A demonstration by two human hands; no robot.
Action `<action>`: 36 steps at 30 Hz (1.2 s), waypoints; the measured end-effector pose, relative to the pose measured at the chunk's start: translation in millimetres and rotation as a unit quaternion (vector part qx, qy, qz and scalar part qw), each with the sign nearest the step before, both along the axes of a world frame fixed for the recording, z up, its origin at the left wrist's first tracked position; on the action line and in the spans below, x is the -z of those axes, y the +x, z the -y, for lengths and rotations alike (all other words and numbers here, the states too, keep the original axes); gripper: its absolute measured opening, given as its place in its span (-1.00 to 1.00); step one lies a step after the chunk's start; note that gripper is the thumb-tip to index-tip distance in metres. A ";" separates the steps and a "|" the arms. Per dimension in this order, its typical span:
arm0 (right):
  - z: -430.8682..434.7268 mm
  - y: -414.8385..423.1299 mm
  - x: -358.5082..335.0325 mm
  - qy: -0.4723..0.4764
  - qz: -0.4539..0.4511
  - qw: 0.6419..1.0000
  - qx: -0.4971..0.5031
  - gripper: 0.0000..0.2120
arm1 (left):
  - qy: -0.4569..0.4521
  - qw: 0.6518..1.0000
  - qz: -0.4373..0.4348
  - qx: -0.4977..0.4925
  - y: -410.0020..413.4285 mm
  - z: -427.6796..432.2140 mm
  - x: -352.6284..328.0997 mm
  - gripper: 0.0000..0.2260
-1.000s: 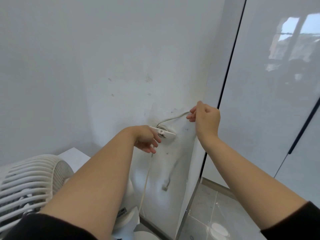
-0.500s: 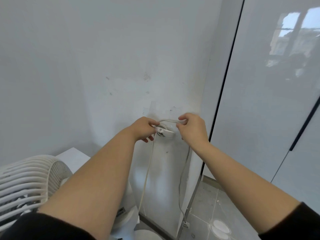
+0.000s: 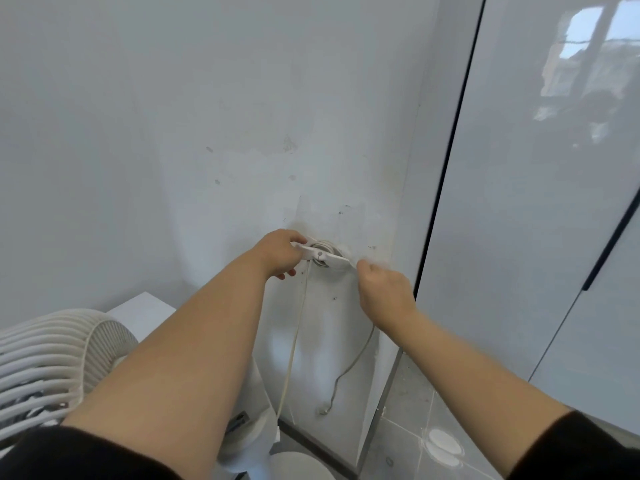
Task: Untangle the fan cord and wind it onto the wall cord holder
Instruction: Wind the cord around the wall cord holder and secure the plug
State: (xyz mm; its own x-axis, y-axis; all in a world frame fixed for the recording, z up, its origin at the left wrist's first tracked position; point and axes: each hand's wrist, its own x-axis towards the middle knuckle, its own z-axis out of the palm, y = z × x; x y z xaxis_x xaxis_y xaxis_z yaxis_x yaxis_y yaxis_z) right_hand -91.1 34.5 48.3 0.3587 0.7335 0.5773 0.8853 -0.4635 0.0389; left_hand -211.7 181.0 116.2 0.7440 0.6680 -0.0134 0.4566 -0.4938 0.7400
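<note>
A white cord holder (image 3: 323, 252) is fixed to the white wall, with turns of pale fan cord wound behind its flat bar. My left hand (image 3: 278, 252) grips the holder's left end. My right hand (image 3: 382, 291) sits just below and right of the holder's right tip, fingers curled round the cord. From that hand the loose cord (image 3: 349, 367) hangs down to its plug end (image 3: 323, 410) near the floor. Another stretch of cord (image 3: 294, 344) drops from the holder toward the white fan (image 3: 52, 362) at lower left.
A white box or cabinet top (image 3: 145, 311) stands behind the fan. Glossy grey cabinet doors (image 3: 540, 202) fill the right side, with a dark handle (image 3: 609, 244). Grey floor tiles (image 3: 412, 448) lie below, with a white round disc (image 3: 445, 443) on them.
My right hand has swung from up right of the holder, over its top, down to its lower right, carrying the cord round. The hanging tail has shortened and its plug end has risen.
</note>
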 end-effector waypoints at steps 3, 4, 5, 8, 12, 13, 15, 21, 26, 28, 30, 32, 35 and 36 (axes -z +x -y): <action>-10.7 -0.4 13.1 0.024 -0.045 0.999 0.007 -0.60 | 0.009 1.000 -0.025 -0.002 -0.9 -0.6 1.7 -0.55; -13.1 -2.1 14.8 0.038 -0.051 0.998 0.016 -0.62 | 0.010 1.000 -0.024 -0.002 -0.9 -0.5 1.6 -0.55; -14.9 -3.8 16.6 0.038 -0.055 0.998 0.023 -0.66 | 0.011 1.000 -0.021 -0.003 -0.2 -0.2 1.2 -0.55; -23.0 -5.3 26.7 0.042 -0.130 0.990 0.035 -0.96 | 0.004 1.000 -0.014 -0.010 1.1 -1.3 0.6 -0.56; -35.7 -10.7 37.9 0.080 -0.171 0.981 0.050 -0.85 | -0.027 1.000 0.001 -0.016 1.6 -3.0 -1.3 -0.59; -42.1 -13.3 39.9 0.080 -0.177 0.979 0.057 -0.84 | -0.033 0.999 0.003 -0.017 0.2 -5.8 -1.8 -0.60; -51.0 -16.5 42.5 0.065 -0.188 0.977 0.072 -0.81 | -0.044 0.999 0.006 -0.016 -0.5 -8.8 -1.7 -0.58; -74.0 -28.7 44.9 0.169 -0.353 0.918 0.057 -0.78 | -0.067 0.996 0.002 -0.053 -1.1 -13.1 -3.1 -0.49; -87.1 -30.3 43.7 0.295 -0.586 0.755 -0.025 -0.77 | -0.091 0.984 -0.106 -0.111 -1.7 -17.7 -3.0 -0.64; -89.5 -32.0 41.5 0.320 -0.654 0.684 -0.051 -0.76 | -0.089 0.979 -0.131 -0.125 -4.2 -20.2 -4.8 -0.65; -90.1 -34.0 36.3 0.339 -0.734 0.582 -0.092 -0.77 | -0.088 0.976 -0.153 -0.129 -6.6 -22.1 -5.5 -0.62; -88.4 -33.7 31.2 0.331 -0.795 0.490 -0.133 -0.80 | -0.092 0.974 -0.169 -0.122 -7.8 -23.2 -4.3 -0.61; -83.9 -28.5 23.4 0.291 -0.842 0.416 -0.181 -0.61 | -0.092 0.972 -0.188 -0.105 -6.8 -22.0 -1.9 -0.59; -82.1 -26.5 20.0 0.283 -0.852 0.398 -0.188 -0.55 | -0.095 0.972 -0.189 -0.099 -6.0 -21.7 -1.2 -0.59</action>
State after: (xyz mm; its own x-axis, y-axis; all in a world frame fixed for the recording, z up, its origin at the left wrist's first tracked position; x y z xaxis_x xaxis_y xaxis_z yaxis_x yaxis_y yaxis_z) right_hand -117.6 116.6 28.3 0.5084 0.8465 -0.1582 -0.5871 0.2063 -0.7828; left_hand -217.7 202.7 117.4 0.5181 0.7568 -0.3985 0.7865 -0.2385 0.5696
